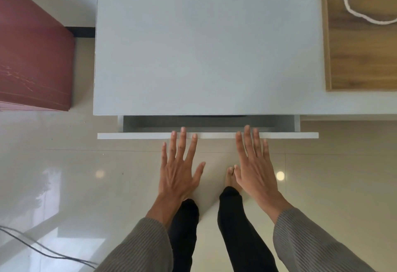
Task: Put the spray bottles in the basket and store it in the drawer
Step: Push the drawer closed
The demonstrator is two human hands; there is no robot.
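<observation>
drawer (pixel 208 135) stands open by a narrow gap under the front edge of the tabletop (pixel 206 46). most of its interior is hidden beneath the tabletop. only a grey strip of the inside shows, so its contents cannot be made out. a white cord (pixel 354 3) on a wooden board (pixel 361 57) is cut off at top right. grey sleeves (pixel 139 246) are cut off by the lower edge.

left grip (pixel 180 168) and right grip (pixel 254 164) are both released: fingers straight and spread, backs up, holding nothing. the fingertips of each overlap the top edge of the drawer front, either side of its centre. contact cannot be confirmed.
</observation>
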